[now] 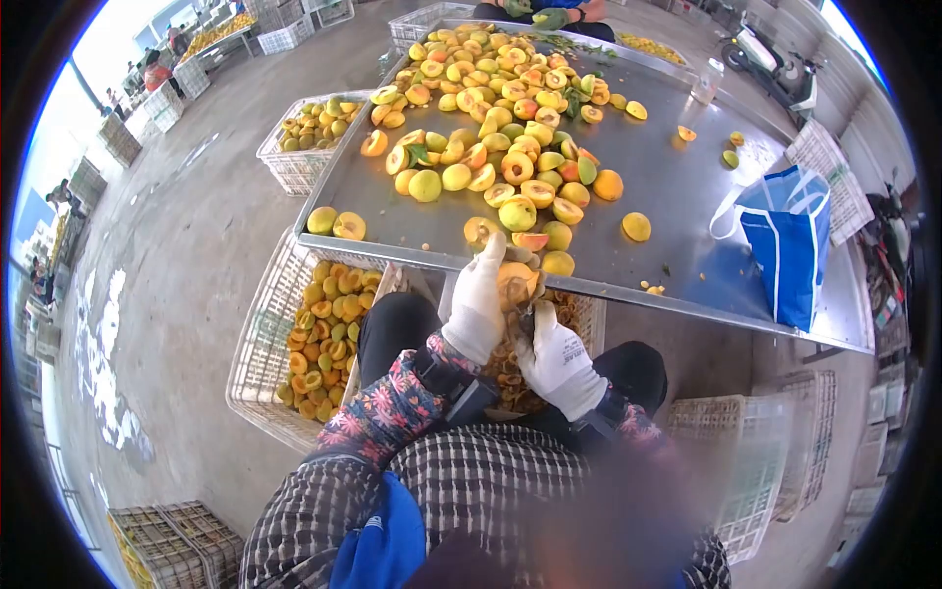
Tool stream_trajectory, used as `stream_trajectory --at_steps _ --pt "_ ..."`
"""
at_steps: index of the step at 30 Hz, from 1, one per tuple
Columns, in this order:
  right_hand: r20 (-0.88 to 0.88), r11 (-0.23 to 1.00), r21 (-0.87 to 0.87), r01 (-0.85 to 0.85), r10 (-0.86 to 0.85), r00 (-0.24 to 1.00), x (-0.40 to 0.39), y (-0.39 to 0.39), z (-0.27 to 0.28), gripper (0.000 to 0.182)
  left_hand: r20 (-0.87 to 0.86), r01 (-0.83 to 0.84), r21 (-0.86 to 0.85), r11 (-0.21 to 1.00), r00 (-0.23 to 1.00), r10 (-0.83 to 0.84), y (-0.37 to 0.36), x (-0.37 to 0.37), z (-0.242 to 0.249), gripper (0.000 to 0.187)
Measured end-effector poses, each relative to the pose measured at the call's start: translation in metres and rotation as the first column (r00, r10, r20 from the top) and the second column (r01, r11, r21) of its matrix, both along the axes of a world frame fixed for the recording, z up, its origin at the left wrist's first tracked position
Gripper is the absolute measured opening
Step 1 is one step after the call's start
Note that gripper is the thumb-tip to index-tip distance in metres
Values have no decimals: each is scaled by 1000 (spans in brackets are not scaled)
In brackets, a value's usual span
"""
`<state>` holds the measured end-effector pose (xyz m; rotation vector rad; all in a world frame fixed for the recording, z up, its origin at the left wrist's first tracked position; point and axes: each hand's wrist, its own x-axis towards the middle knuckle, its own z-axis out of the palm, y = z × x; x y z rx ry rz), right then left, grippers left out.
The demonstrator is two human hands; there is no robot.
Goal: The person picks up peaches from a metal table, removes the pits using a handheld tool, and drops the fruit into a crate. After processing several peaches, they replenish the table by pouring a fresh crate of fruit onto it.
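My left hand [476, 304], in a white glove, is closed around a yellow peach half [516, 282] at the table's near edge. The cut orange face of the fruit is turned toward me. My right hand [559, 363], also gloved, is just below it with curled fingers close to the fruit. Whatever those fingers grip is too small and dark to make out. Under both hands, between my knees, stands a crate of brownish peach pits and scraps [508, 378], partly hidden. Halved and whole yellow peaches [525, 157] lie heaped on the metal table [657, 177] ahead.
To my left, a white crate [257, 339] holds peach halves, with another filled crate [294, 167] behind it. A blue-and-white bag [785, 240] and a clear bottle [706, 81] stand on the table's right side. Another person's gloved hand [554, 18] shows across the table.
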<state>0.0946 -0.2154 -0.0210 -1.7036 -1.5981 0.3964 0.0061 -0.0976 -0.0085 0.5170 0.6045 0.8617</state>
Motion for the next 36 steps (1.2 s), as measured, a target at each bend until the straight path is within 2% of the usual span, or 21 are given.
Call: stream_trajectory --at_steps 3,6,9,12,15,18,19,20,21,22,24,27,30,33,36 --pt "109 999 -42 -19 23 994 4 -1 -2 43 -10 19 29 999 1000 -18 -2 -1 2 45" --pt "163 992 -106 -67 84 983 11 -3 0 40 -97 210 115 971 975 -199 7 -8 -4 45" --pt "-214 992 -1 -124 121 969 3 -4 0 38 -39 204 183 962 979 -201 4 -8 -5 44" --pt "-284 989 -18 -148 136 949 3 -3 -13 36 -104 78 252 965 993 -54 -3 -5 -3 43" --pt "-55 986 -20 -163 162 985 12 -3 -7 32 -207 309 249 918 943 -262 10 -11 -2 42" --pt "-213 966 133 -220 245 946 9 0 -14 27 -262 363 215 907 916 -305 14 -11 -3 42" --pt "-462 974 9 -227 206 862 7 -1 -11 27 -211 348 217 912 929 -304 13 -11 -2 40" --pt "-677 959 -109 -263 122 726 3 -3 -5 26 -161 332 218 918 940 -302 11 -11 -1 38" --pt "-836 923 -212 -322 -1 549 0 -5 0 25 -110 318 217 923 947 -301 8 -11 -1 36" --pt "-889 903 -239 -356 -57 454 1 -6 5 24 -84 286 203 937 958 -274 7 -10 -2 36" --pt "-951 857 -278 -435 -181 251 1 -7 9 23 -37 217 168 962 976 -214 3 -6 -5 36" --pt "-973 881 -216 -421 -162 162 -2 -8 5 22 -21 193 86 977 981 -192 0 -3 -1 41" --pt "-987 872 -105 -477 -151 -59 4 -9 -2 21 82 244 -111 964 968 -235 0 -3 -2 40" --pt "-951 838 73 -541 -106 -292 14 -14 -7 24 138 302 -153 941 949 -282 1 -4 -3 39" --pt "-977 820 4 -572 -118 -175 21 -28 -6 27 130 200 -238 950 976 -173 10 -7 -4 40"
